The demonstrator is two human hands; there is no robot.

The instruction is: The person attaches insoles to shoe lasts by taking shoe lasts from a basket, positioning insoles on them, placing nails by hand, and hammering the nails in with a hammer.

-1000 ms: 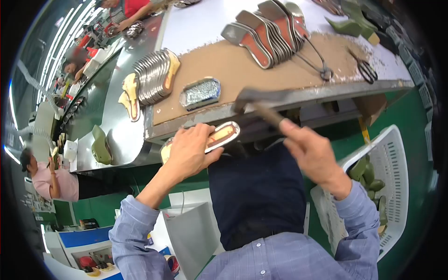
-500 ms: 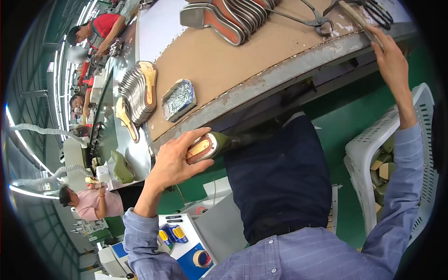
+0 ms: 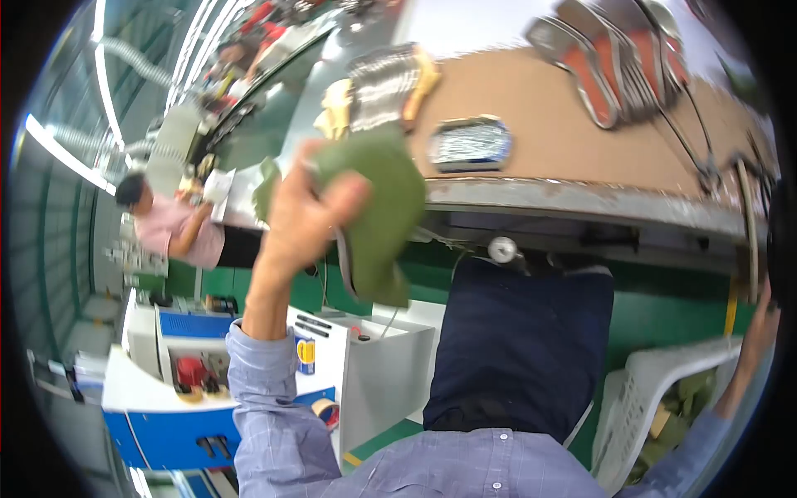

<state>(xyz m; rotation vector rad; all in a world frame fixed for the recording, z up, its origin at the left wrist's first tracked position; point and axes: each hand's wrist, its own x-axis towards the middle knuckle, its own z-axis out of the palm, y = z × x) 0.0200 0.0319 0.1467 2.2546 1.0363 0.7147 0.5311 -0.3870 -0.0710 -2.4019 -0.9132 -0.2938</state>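
Observation:
My left hand (image 3: 297, 217) is closed around a green shoe upper (image 3: 378, 203), raised in front of the bench edge and blurred by motion. Its toe and heel cannot be told apart. At the far right, my right hand (image 3: 759, 332) is partly cut off by the dark rim of the view. It is beside the lower end of a wooden-handled tool (image 3: 749, 241), which crosses the bench edge. Whether those fingers grip the handle is not visible. A small box of nails (image 3: 471, 144) sits on the bench to the right of the upper.
Stacked metal shoe-shaped plates (image 3: 618, 62) and pincers (image 3: 707, 170) lie on the brown bench top (image 3: 531, 91). Another stack (image 3: 386, 87) stands left. A white crate (image 3: 631, 390) holds green pieces. A person in pink (image 3: 178, 224) works at the left, near a white cabinet (image 3: 386, 357).
My view has swung, moving the bench contents rightward. My left hand has turned the shoe, showing its green side instead of its underside. My right hand is now nearer the view's right edge.

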